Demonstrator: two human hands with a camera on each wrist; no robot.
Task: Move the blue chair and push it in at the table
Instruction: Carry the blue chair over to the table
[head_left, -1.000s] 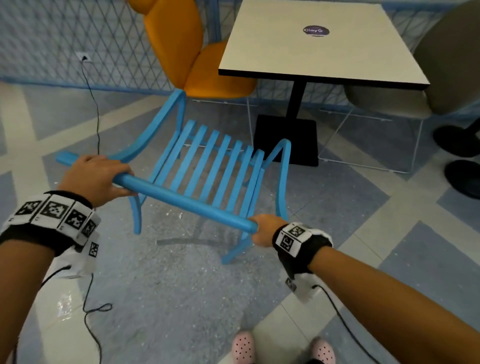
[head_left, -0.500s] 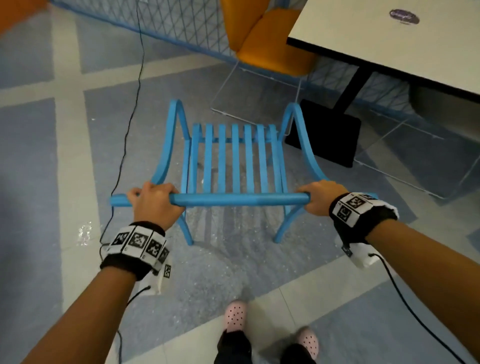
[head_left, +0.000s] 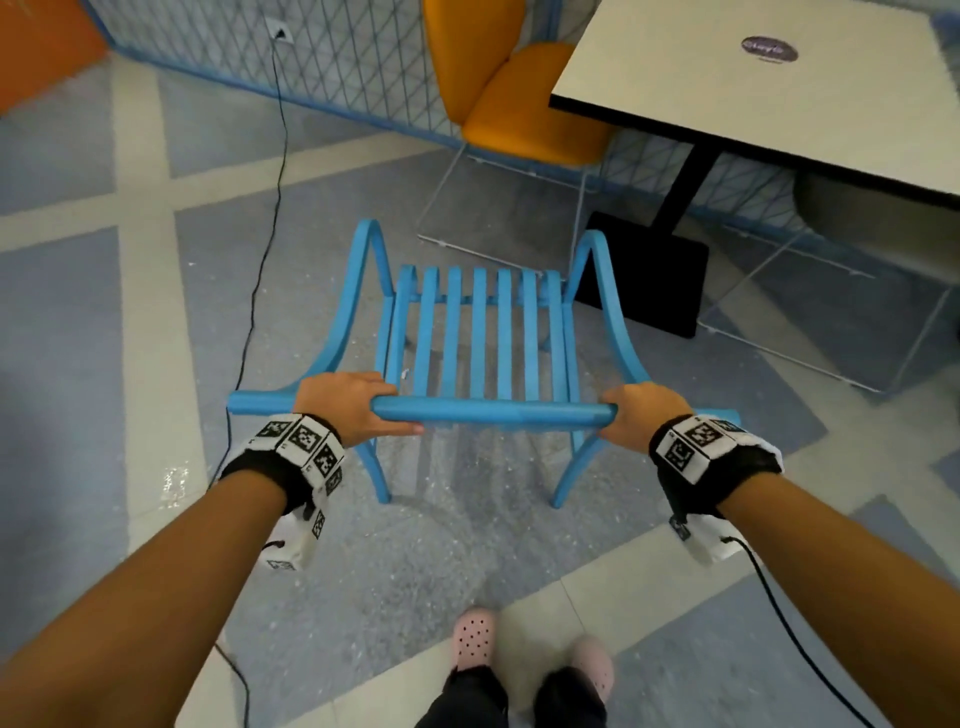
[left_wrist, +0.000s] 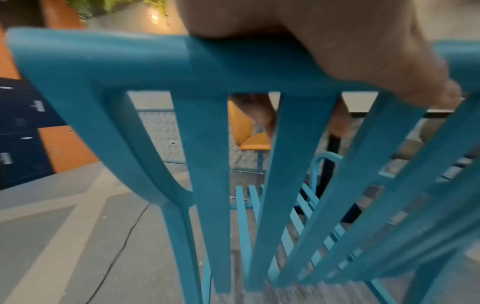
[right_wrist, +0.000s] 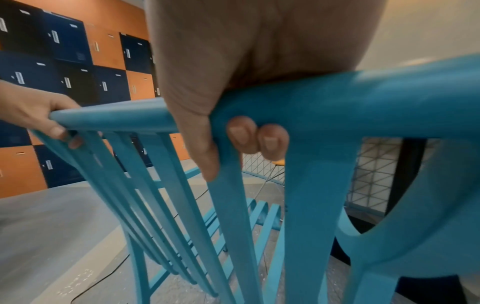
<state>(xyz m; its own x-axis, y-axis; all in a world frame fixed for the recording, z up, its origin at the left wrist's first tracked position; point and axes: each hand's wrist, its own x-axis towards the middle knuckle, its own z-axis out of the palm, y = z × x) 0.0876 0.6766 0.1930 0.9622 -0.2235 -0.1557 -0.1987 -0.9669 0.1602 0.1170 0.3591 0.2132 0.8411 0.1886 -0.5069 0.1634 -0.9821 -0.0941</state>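
Note:
The blue chair (head_left: 478, 338) with a slatted seat and back stands on the floor in front of me, its seat facing away. My left hand (head_left: 353, 405) grips the top rail (head_left: 493, 413) of the backrest near its left end, and my right hand (head_left: 641, 410) grips it near the right end. In the right wrist view my fingers (right_wrist: 257, 137) curl under the blue chair's rail (right_wrist: 337, 107). The left wrist view shows the left hand (left_wrist: 337, 47) wrapped over the blue chair's rail (left_wrist: 116, 59). The white table (head_left: 779, 88) with a black edge is at the upper right, ahead of the chair.
An orange chair (head_left: 519, 93) stands beyond the blue one, left of the table. The table's black post and base plate (head_left: 649, 270) lie just right of the blue chair's front. A grey chair (head_left: 872, 218) sits under the table's right side. A black cable (head_left: 265, 234) runs along the floor at left.
The blue chair has swung from a slanted position to square in front of me, with the table now at the upper right. Both hands have kept their hold on the top rail.

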